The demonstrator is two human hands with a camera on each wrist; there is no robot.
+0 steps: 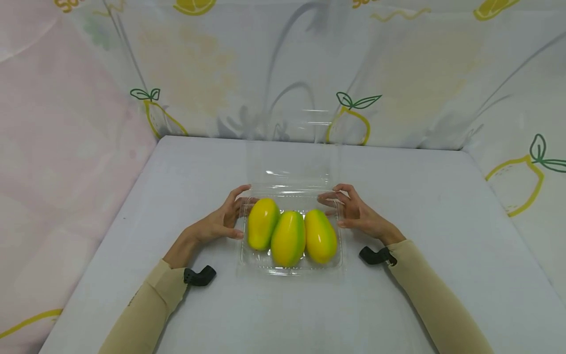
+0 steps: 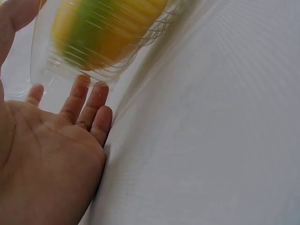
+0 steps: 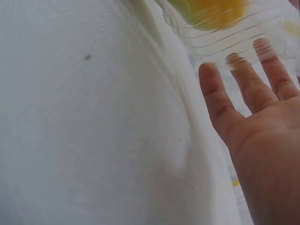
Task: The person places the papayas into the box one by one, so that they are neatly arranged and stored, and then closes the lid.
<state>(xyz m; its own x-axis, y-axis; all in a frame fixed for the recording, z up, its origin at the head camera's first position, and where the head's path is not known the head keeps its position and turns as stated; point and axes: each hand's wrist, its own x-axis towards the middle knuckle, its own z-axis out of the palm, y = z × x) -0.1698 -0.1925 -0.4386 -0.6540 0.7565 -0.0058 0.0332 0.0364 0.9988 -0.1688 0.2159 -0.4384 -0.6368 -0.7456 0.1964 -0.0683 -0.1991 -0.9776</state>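
A clear plastic clamshell container (image 1: 289,269) lies on the table in the head view, its see-through lid (image 1: 292,164) raised at the back. Inside it, three yellow-green mangoes stand side by side: a left mango (image 1: 263,223), a middle mango (image 1: 288,239) and a right mango (image 1: 320,236). My left hand (image 1: 223,216) is at the container's left side, fingers spread, their tips at its ribbed wall in the left wrist view. On the opposite side, my right hand (image 1: 360,214) has its fingers extended to the wall, and the right wrist view shows fingertips (image 3: 212,77) against or just by the plastic.
The white table (image 1: 420,295) reaches back to a hanging cloth (image 1: 398,73) printed with lemons. Another pinkish cloth (image 1: 66,162) hangs at the left. A black wrist mount (image 1: 200,276) sits on the left sleeve and a similar mount (image 1: 376,255) on the right.
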